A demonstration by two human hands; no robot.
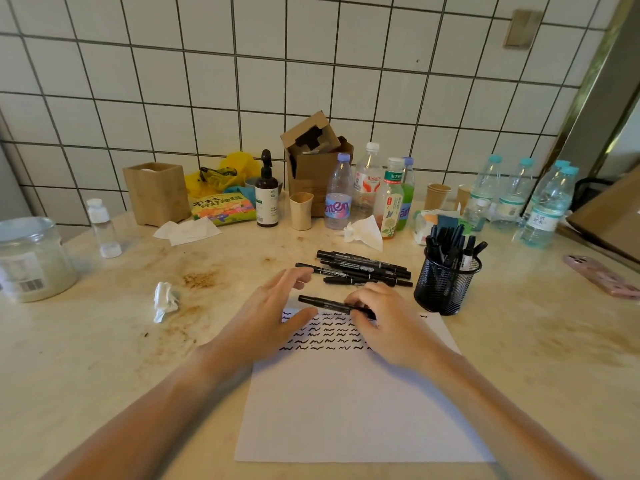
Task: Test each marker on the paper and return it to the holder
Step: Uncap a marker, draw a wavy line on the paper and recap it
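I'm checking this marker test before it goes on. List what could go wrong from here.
1. The right hand grips the marker low over the paper; it may smear the squiggles.
2. The loose markers lie unsecured and might roll.
3. The mesh holder looks crowded; returning a marker could tip it.

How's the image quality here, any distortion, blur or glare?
Head view: wide-angle bending curves the wall tiles near the edges; light is soft and even, without harsh glare on the table; the left hand is slightly blurred, while the squiggles on the paper stay readable.
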